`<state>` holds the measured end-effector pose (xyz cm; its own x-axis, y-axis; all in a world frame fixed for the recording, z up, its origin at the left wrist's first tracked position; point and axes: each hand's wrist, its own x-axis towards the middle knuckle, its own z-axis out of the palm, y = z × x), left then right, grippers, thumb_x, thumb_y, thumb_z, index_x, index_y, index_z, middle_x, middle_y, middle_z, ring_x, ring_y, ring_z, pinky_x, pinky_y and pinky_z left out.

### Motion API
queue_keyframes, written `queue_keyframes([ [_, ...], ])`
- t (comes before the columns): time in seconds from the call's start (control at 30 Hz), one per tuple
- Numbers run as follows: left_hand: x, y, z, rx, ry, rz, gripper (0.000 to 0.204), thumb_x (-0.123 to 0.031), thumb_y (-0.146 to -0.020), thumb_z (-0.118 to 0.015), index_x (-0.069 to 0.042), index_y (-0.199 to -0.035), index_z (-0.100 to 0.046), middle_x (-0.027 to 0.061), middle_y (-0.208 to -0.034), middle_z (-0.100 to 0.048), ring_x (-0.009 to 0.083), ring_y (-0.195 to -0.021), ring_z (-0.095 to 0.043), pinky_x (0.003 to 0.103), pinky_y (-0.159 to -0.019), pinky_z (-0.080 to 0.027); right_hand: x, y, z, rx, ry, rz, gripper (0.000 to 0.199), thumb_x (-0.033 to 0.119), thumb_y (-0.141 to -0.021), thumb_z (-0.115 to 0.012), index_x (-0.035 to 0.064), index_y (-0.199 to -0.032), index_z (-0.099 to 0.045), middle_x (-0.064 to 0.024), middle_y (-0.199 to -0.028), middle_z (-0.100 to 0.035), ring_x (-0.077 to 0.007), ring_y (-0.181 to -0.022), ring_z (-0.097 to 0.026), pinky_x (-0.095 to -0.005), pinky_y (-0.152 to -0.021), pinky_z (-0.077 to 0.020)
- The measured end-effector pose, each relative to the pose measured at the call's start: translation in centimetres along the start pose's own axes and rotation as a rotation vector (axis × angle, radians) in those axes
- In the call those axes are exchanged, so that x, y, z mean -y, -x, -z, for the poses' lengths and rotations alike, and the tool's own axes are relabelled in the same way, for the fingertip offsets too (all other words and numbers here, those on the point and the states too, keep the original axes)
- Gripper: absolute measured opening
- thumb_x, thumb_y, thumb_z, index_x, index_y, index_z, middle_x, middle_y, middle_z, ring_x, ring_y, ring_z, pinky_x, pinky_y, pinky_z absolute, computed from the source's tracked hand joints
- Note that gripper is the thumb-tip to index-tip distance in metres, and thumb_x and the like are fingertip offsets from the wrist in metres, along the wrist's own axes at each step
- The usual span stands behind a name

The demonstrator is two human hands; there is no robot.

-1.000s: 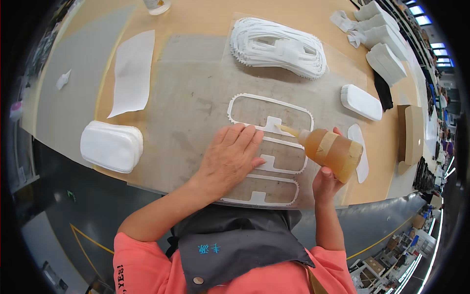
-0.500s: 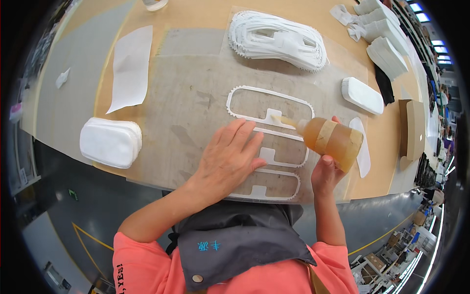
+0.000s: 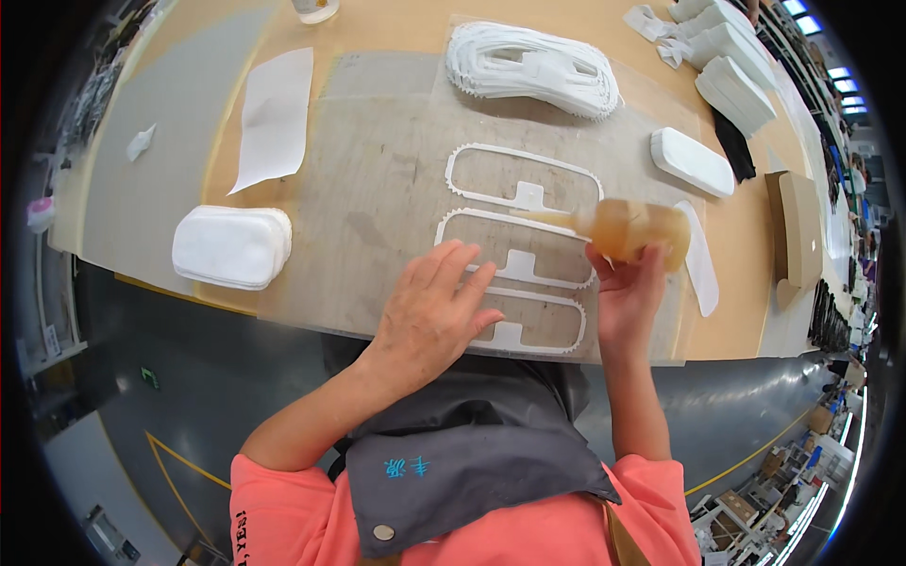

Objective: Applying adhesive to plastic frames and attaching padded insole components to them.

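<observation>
Three white rounded frames with notched edges and a small tab each lie in a column: a far frame [image 3: 528, 196], a middle frame [image 3: 521, 267] and a near frame [image 3: 510, 337]. My right hand [image 3: 630, 291] grips an amber squeeze bottle [image 3: 642, 229], tipped on its side and blurred by motion. Its narrow nozzle points left, over the gap between the far and middle frames. My left hand [image 3: 429, 311] rests with fingers stretched out at the left ends of the middle and near frames, partly covering them.
Beyond the frames sits a thick stack of similar white frames [image 3: 528, 71]. White pad stacks [image 3: 231, 247] lie at left, a white sheet [image 3: 274, 118] behind them. To the right are a white oval pad [image 3: 692, 162], a white strip [image 3: 700, 264] and an open cardboard box [image 3: 795, 231].
The bottle has turned from a slant to nearly level, its nozzle moving left from the far frame's tab to the middle frame's upper edge. My left hand stays spread near the frames' left ends.
</observation>
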<state>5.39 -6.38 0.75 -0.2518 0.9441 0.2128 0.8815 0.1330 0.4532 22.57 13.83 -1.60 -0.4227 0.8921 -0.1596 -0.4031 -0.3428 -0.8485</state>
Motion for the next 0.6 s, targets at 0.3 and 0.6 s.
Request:
queue_keyframes([
  [0.3, -0.2, 2.0, -1.2, -0.049, -0.026, -0.020, 0.054, -0.027, -0.084, -0.079, -0.006, -0.131, -0.063, 0.0088, -0.128, -0.056, 0.0292, -0.124, -0.052, 0.043, -0.103, -0.041, 4.8, 4.1, 1.3, 0.052, -0.053, 0.155, 0.078, 0.049, -0.093, -0.072, 0.0085, -0.152, -0.038, -0.0176, -0.148, -0.051, -0.0329, -0.137, -0.051, -0.0439, -0.099, -0.0584],
  [0.6, -0.7, 1.6, -2.0, -0.028, -0.025, -0.021, 0.055, -0.027, -0.083, -0.079, -0.006, -0.131, -0.062, 0.0072, -0.126, -0.057, 0.0274, -0.123, -0.051, 0.042, -0.102, -0.039, -0.6, 6.2, 2.3, 0.160, 0.530, 0.427, 0.108, 0.055, -0.071, -0.090, 0.0102, -0.147, -0.026, -0.0251, -0.145, -0.049, -0.0407, -0.136, -0.051, -0.0560, -0.111, -0.0457],
])
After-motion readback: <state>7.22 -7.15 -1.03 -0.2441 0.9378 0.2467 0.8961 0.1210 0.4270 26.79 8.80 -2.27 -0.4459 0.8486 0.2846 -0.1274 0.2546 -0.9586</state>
